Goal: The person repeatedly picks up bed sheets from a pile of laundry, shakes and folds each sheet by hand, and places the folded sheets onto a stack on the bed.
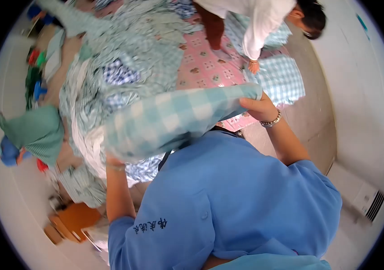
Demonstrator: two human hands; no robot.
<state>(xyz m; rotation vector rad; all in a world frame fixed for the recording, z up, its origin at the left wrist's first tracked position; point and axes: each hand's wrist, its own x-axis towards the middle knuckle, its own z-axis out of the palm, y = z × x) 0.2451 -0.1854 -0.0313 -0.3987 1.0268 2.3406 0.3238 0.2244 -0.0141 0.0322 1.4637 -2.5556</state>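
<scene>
A green-and-white checked cloth (169,117), folded into a long bundle, is held up across my front. My right hand (261,108), a bracelet on its wrist, is closed on the bundle's right end with the thumb on top. My left hand (114,161) is at the left end, its fingers mostly hidden by the cloth that rests over it. Some blur softens the cloth's lower left edge. Just beyond the cloth spreads a large heap of loose checked fabric (151,63).
A person in a white top (268,22) bends over a folded checked stack (282,78) on a pink patterned floor sheet (205,65). Another person in blue (10,150) handles green fabric (39,132) at left. A white wall unit (356,191) stands right.
</scene>
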